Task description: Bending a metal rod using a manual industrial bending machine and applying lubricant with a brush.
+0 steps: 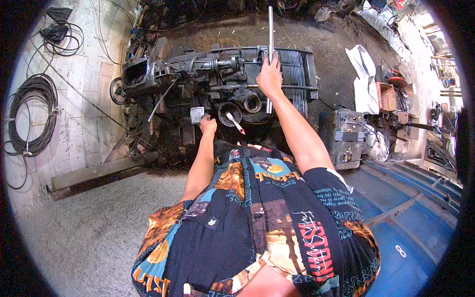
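My right hand (270,78) is closed over a long shiny metal tube (270,30), which juts far beyond my fingers and comes out again below the wrist. The tube crosses a greasy black machine (195,69) with a shaft and rods. Curled fingers of my left hand (208,126) are at the lower right corner of a small whitish square container (197,115); what they grip is hidden. Between my hands, a paintbrush (236,124) with pale bristles leans across a dark round bowl (229,112). Beside that bowl is a dark ring-shaped part (252,103).
Coiled black cable (33,115) lies on pale tiles at the left. A metal beam (101,171) runs along the near left floor. At the right stand a grey metal case (348,138), a white sack (363,79) and blue metal panels (396,232).
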